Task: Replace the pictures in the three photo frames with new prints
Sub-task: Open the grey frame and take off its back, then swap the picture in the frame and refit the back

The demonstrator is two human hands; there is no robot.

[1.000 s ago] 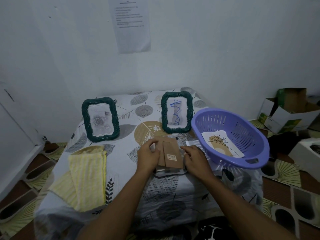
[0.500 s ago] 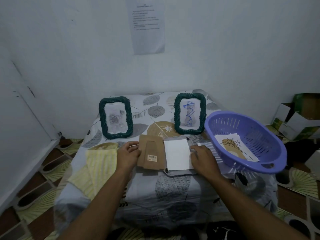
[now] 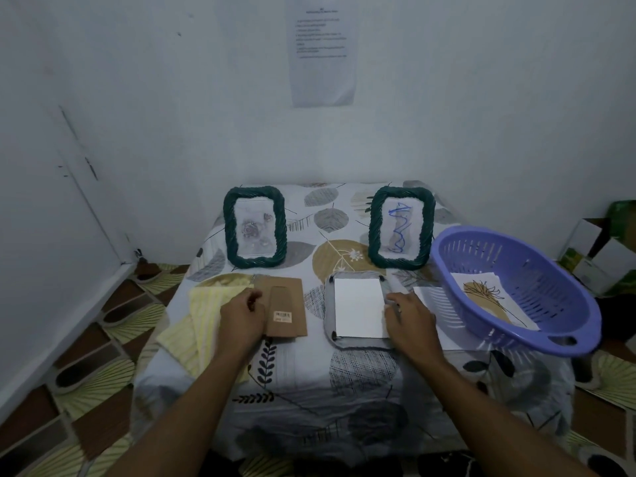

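Photo frame (image 3: 359, 343), face down with its back open, is lying near the front of the worktop (image 3: 344, 390). A white print (image 3: 358, 306) is sitting in its recess, blank side up.

Far left of that frame, a yellow cloth (image 3: 203, 318) is lying folded. Just left of it, the left grip (image 3: 242, 318) is curling round the left edge of the brown backing board (image 3: 287, 297), holding it flat. The board is looking like stiff, light card, and its sticker (image 3: 282, 316) is carrying a barcode (digits too small to read).

Behind the frame to the left, the rose frame (image 3: 229, 232) is standing upright. On the wall above, a printed sheet (image 3: 323, 53) is hanging, its lines illegible.

The print is likely thin and easily creased, so lifting it by one corner is looking safest, while the frame is best held by its woven rim. The right grip (image 3: 409, 316) is resting bent fingers on the frame's right rim, closing on nothing.

Behind to the right, the blue-scribble frame (image 3: 375, 232) is standing. Further right, loose sheets (image 3: 428, 297) are lying beside a purple basket (image 3: 481, 249) holding a new print (image 3: 488, 301).
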